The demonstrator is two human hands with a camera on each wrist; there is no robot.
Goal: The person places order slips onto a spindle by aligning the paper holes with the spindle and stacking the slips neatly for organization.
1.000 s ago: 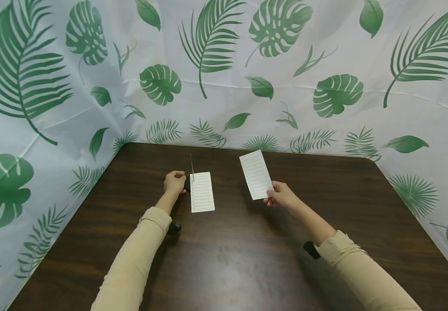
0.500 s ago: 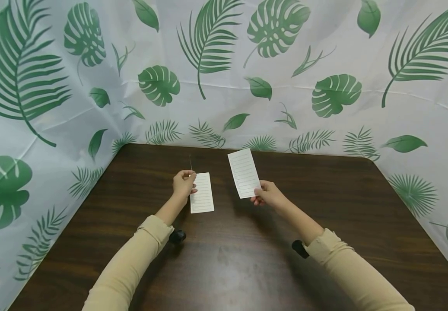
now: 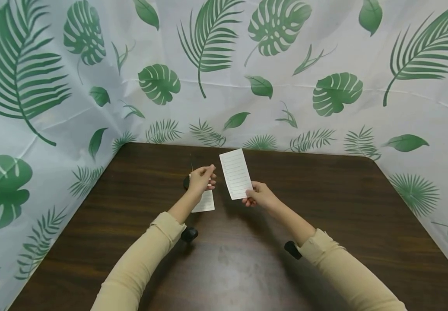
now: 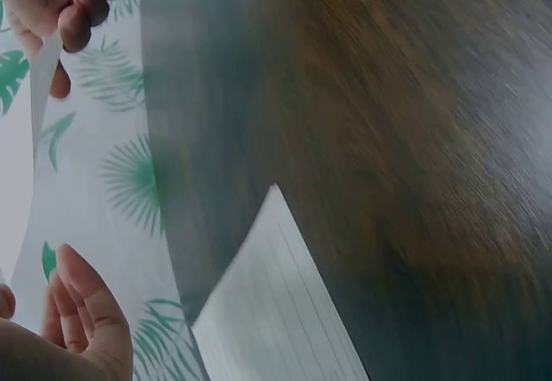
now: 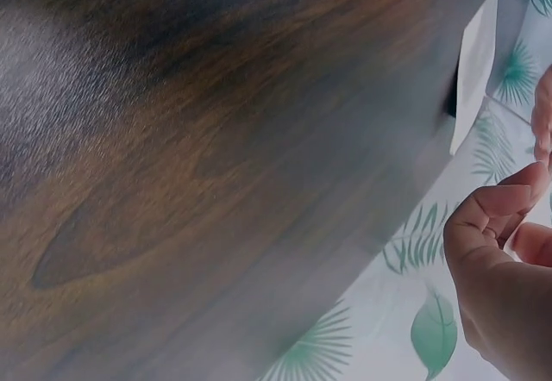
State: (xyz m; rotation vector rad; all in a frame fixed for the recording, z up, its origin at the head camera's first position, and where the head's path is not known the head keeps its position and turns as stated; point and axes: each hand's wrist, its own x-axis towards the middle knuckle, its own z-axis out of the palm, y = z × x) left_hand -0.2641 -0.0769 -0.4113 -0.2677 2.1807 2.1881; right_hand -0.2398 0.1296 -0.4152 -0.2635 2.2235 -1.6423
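Observation:
My right hand [image 3: 260, 195] pinches a white lined paper card [image 3: 235, 173] by its lower right corner, above the table. The left hand [image 3: 202, 180] is just left of that card, with a gap between them; its fingers are loosely bent and hold nothing. In the left wrist view, the left fingers [image 4: 82, 299] lie apart from the card's edge. Below the left hand is a second lined card [image 3: 205, 204], partly covered by that hand. The right wrist view has this second card [image 5: 476, 71] tilted up against something black [image 5: 453, 96].
A black round part [image 3: 186, 182] and a thin upright rod [image 3: 191, 162] show behind the left hand, mostly hidden. The dark wooden table [image 3: 325, 194] meets a white leaf-patterned curtain [image 3: 224, 103] at the back and sides. Black wrist cameras are on both forearms.
My left hand has moved right, from the black part beside the second card to in front of that card. The right hand has carried its card left, towards the left hand.

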